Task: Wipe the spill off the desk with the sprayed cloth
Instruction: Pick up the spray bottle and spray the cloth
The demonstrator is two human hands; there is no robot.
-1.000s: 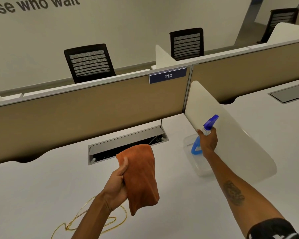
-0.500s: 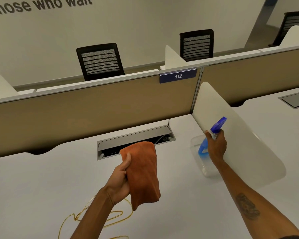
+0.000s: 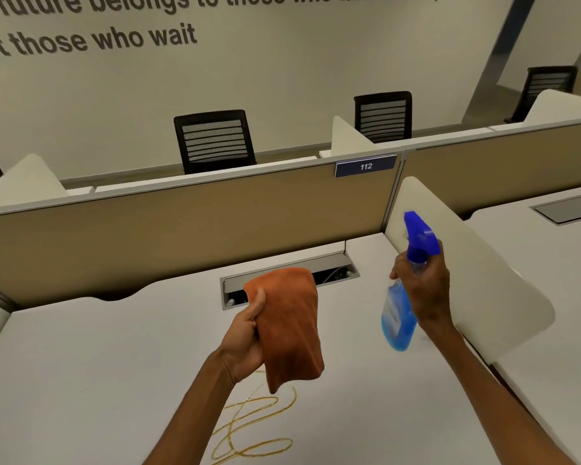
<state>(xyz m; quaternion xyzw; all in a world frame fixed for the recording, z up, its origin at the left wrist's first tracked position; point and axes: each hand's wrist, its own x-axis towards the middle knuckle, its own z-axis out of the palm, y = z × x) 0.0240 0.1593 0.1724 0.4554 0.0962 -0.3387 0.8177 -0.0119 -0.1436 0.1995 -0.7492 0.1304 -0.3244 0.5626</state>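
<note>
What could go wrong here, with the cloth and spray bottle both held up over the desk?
The blue spray bottle in the right hand points roughly toward the open cable tray, so mist might reach the wiring. The folded orange cloth in the left hand may smear the thin yellow-brown squiggly spill rather than lift it.

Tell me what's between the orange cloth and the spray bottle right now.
Nothing: in the head view, only bare white desk shows in the gap between the cloth and the bottle.
</note>
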